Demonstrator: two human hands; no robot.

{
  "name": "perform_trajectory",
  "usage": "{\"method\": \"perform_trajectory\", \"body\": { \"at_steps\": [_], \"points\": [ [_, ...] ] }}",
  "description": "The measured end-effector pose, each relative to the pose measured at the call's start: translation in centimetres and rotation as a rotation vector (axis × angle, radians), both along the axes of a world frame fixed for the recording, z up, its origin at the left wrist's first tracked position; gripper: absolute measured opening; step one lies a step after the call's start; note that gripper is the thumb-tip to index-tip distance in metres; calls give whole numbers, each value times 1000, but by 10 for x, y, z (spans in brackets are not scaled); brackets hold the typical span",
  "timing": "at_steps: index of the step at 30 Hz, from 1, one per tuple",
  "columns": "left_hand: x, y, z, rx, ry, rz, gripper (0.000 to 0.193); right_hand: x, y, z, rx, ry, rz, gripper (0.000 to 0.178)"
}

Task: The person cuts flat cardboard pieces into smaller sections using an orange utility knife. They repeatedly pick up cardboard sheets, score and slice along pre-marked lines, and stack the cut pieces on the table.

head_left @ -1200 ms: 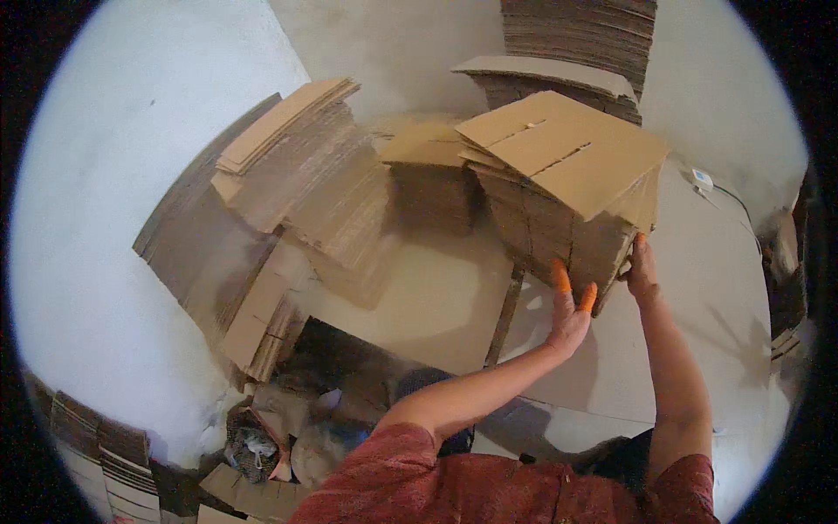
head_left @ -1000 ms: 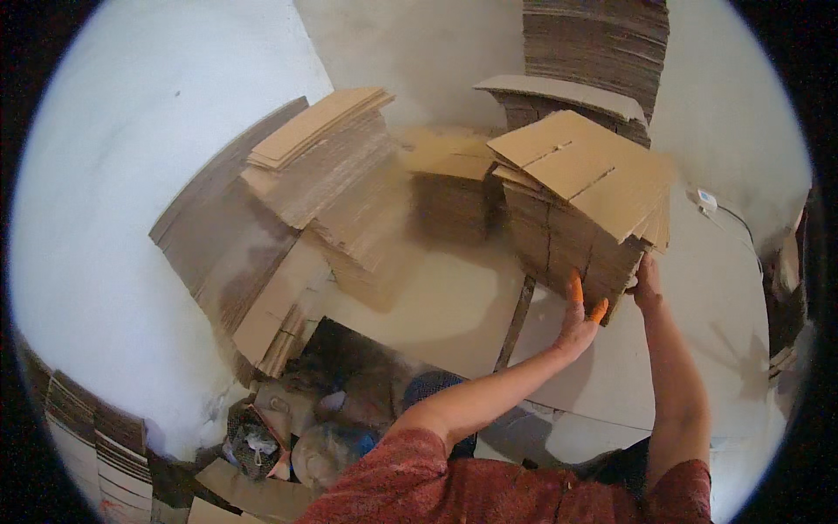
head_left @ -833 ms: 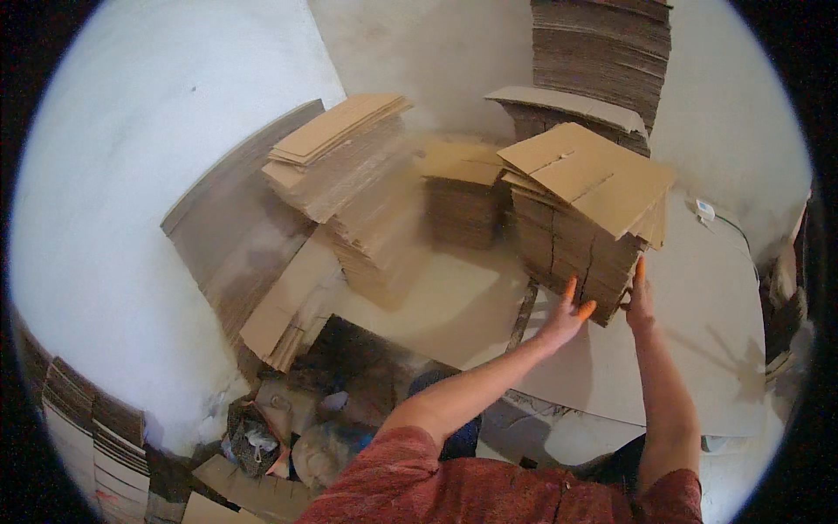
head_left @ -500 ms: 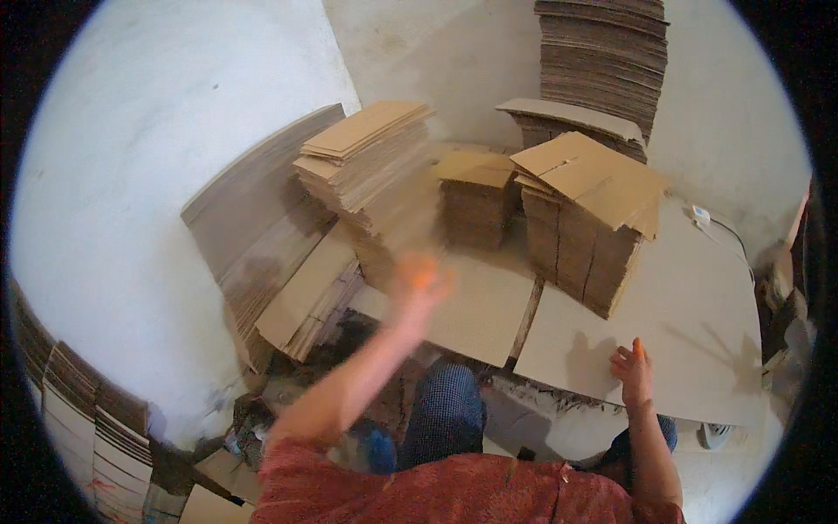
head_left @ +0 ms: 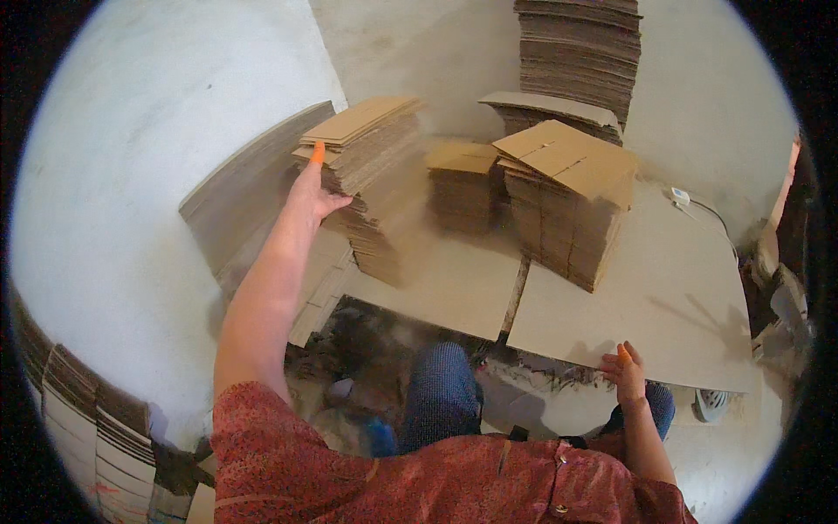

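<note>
My left hand [head_left: 314, 190] reaches up to the near left end of a tall stack of cardboard sheets [head_left: 371, 179]. An orange cover sits on one fingertip, which lies against the edges of the upper sheets. The thumb is spread away from it, and the other fingers are partly hidden. Above the front edge of the pale board tabletop [head_left: 672, 323], my right hand [head_left: 627, 375] is loosely open with nothing in it; it too wears an orange finger cover. Slotted cardboard pieces [head_left: 567, 157] top a block-shaped stack farther in, turned askew on it.
A smaller cardboard pile [head_left: 461, 188] stands between the two stacks. A high stack of sheets [head_left: 579, 61] rises at the back wall. Large boards [head_left: 249, 175] lean at the left. A white device with a cable [head_left: 680, 196] lies at the right. A gap splits the tabletop.
My left hand has moved up and left from over the table to the tall stack. My right hand stays near the front edge. The whole view has shifted slightly.
</note>
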State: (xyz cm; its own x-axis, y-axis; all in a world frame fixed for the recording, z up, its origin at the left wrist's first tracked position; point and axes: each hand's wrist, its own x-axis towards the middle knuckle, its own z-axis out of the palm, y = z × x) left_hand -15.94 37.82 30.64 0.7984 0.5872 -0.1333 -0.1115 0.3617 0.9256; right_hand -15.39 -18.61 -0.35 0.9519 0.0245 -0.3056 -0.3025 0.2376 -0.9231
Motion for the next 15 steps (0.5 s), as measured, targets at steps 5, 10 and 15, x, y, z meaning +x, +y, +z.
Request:
{"method": "perform_trajectory", "body": {
  "at_steps": [5,10,15],
  "points": [
    [8,-1,-3,-26,-83,18,79,-4,-13,-7,-76,-11,17,61],
    [10,12,-12,-91,-196,-30,60,-6,-18,-3,-109,-18,15,62],
    [-37,-13,-21,-5,-287,-124,61,-6,-12,7,-139,5,34,61]
  ]
}}
